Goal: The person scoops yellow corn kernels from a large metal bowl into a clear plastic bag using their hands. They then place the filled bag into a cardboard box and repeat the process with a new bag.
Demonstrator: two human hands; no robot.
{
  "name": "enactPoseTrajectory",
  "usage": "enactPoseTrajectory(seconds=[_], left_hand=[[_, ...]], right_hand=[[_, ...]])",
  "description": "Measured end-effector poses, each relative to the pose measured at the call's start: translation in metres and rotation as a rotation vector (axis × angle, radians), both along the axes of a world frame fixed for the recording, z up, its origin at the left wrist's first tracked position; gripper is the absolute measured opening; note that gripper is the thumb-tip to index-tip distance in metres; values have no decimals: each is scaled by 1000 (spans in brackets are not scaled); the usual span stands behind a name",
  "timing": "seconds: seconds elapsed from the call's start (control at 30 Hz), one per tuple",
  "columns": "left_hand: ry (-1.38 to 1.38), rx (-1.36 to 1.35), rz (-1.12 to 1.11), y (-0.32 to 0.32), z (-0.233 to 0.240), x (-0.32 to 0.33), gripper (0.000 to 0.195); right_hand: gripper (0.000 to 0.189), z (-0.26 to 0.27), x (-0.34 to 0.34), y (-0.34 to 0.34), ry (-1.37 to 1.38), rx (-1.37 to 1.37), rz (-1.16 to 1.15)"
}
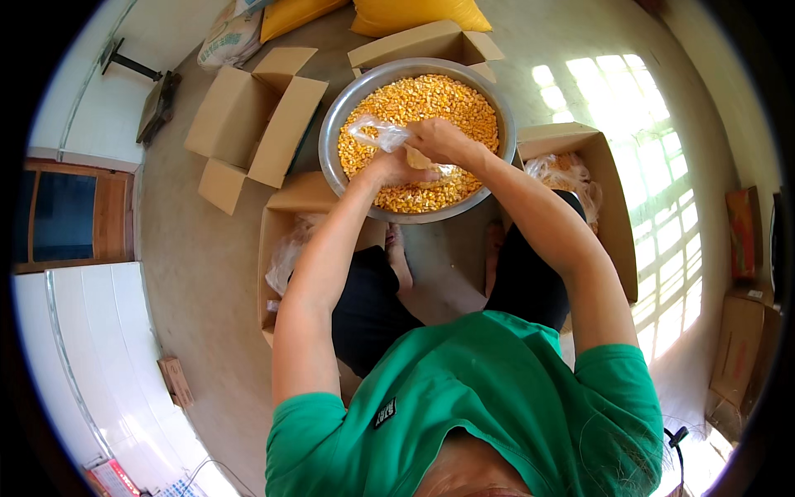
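Observation:
A wide metal basin [329,140] full of loose yellow corn kernels [428,93] stands before me. Over the kernels, my right hand [440,140] pinches a clear plastic bag [386,134] near its upper part, and a loop of the film sticks out to the left. My left hand [397,169] is wrapped around the same bag lower down, its thumb pointing right. Part of the bag shows between the hands, with yellowish contents. My fingers hide much of it.
Beside my left leg, a cardboard box [268,248] holds clear plastic bags; another box [612,205] at my right holds filled bags. An open carton [233,118] and another carton [407,45] stand beyond. Yellow sacks [419,15] and a platform scale [155,109] lie farther off.

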State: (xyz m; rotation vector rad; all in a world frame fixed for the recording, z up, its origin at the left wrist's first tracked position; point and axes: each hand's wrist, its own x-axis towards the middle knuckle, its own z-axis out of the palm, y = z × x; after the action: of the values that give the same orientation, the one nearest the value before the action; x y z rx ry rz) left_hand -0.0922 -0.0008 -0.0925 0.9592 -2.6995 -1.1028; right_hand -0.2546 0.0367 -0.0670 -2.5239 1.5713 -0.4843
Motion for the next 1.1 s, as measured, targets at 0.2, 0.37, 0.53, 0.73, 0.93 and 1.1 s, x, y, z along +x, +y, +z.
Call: enactPoseTrajectory(seconds=[0.2, 0.37, 0.53, 0.73, 0.93, 1.1], left_hand=[[7, -157, 268, 14, -25, -12, 41], [482, -23, 463, 15, -39, -14, 26], [487, 218, 644, 18, 33, -28, 33], [864, 347, 586, 4, 98, -17, 34], [953, 361, 560, 0, 134, -4, 42], [929, 220, 480, 0, 133, -9, 45]], right_hand=[[19, 11, 11, -1, -283, 83, -105], [26, 28, 10, 0, -440, 174, -173], [44, 51, -11, -3, -826, 232, -136], [61, 49, -40, -13, -1138, 307, -362], [81, 52, -2, 4, -1488, 1039, -137], [57, 57, 10, -4, -1847, 1066, 70]])
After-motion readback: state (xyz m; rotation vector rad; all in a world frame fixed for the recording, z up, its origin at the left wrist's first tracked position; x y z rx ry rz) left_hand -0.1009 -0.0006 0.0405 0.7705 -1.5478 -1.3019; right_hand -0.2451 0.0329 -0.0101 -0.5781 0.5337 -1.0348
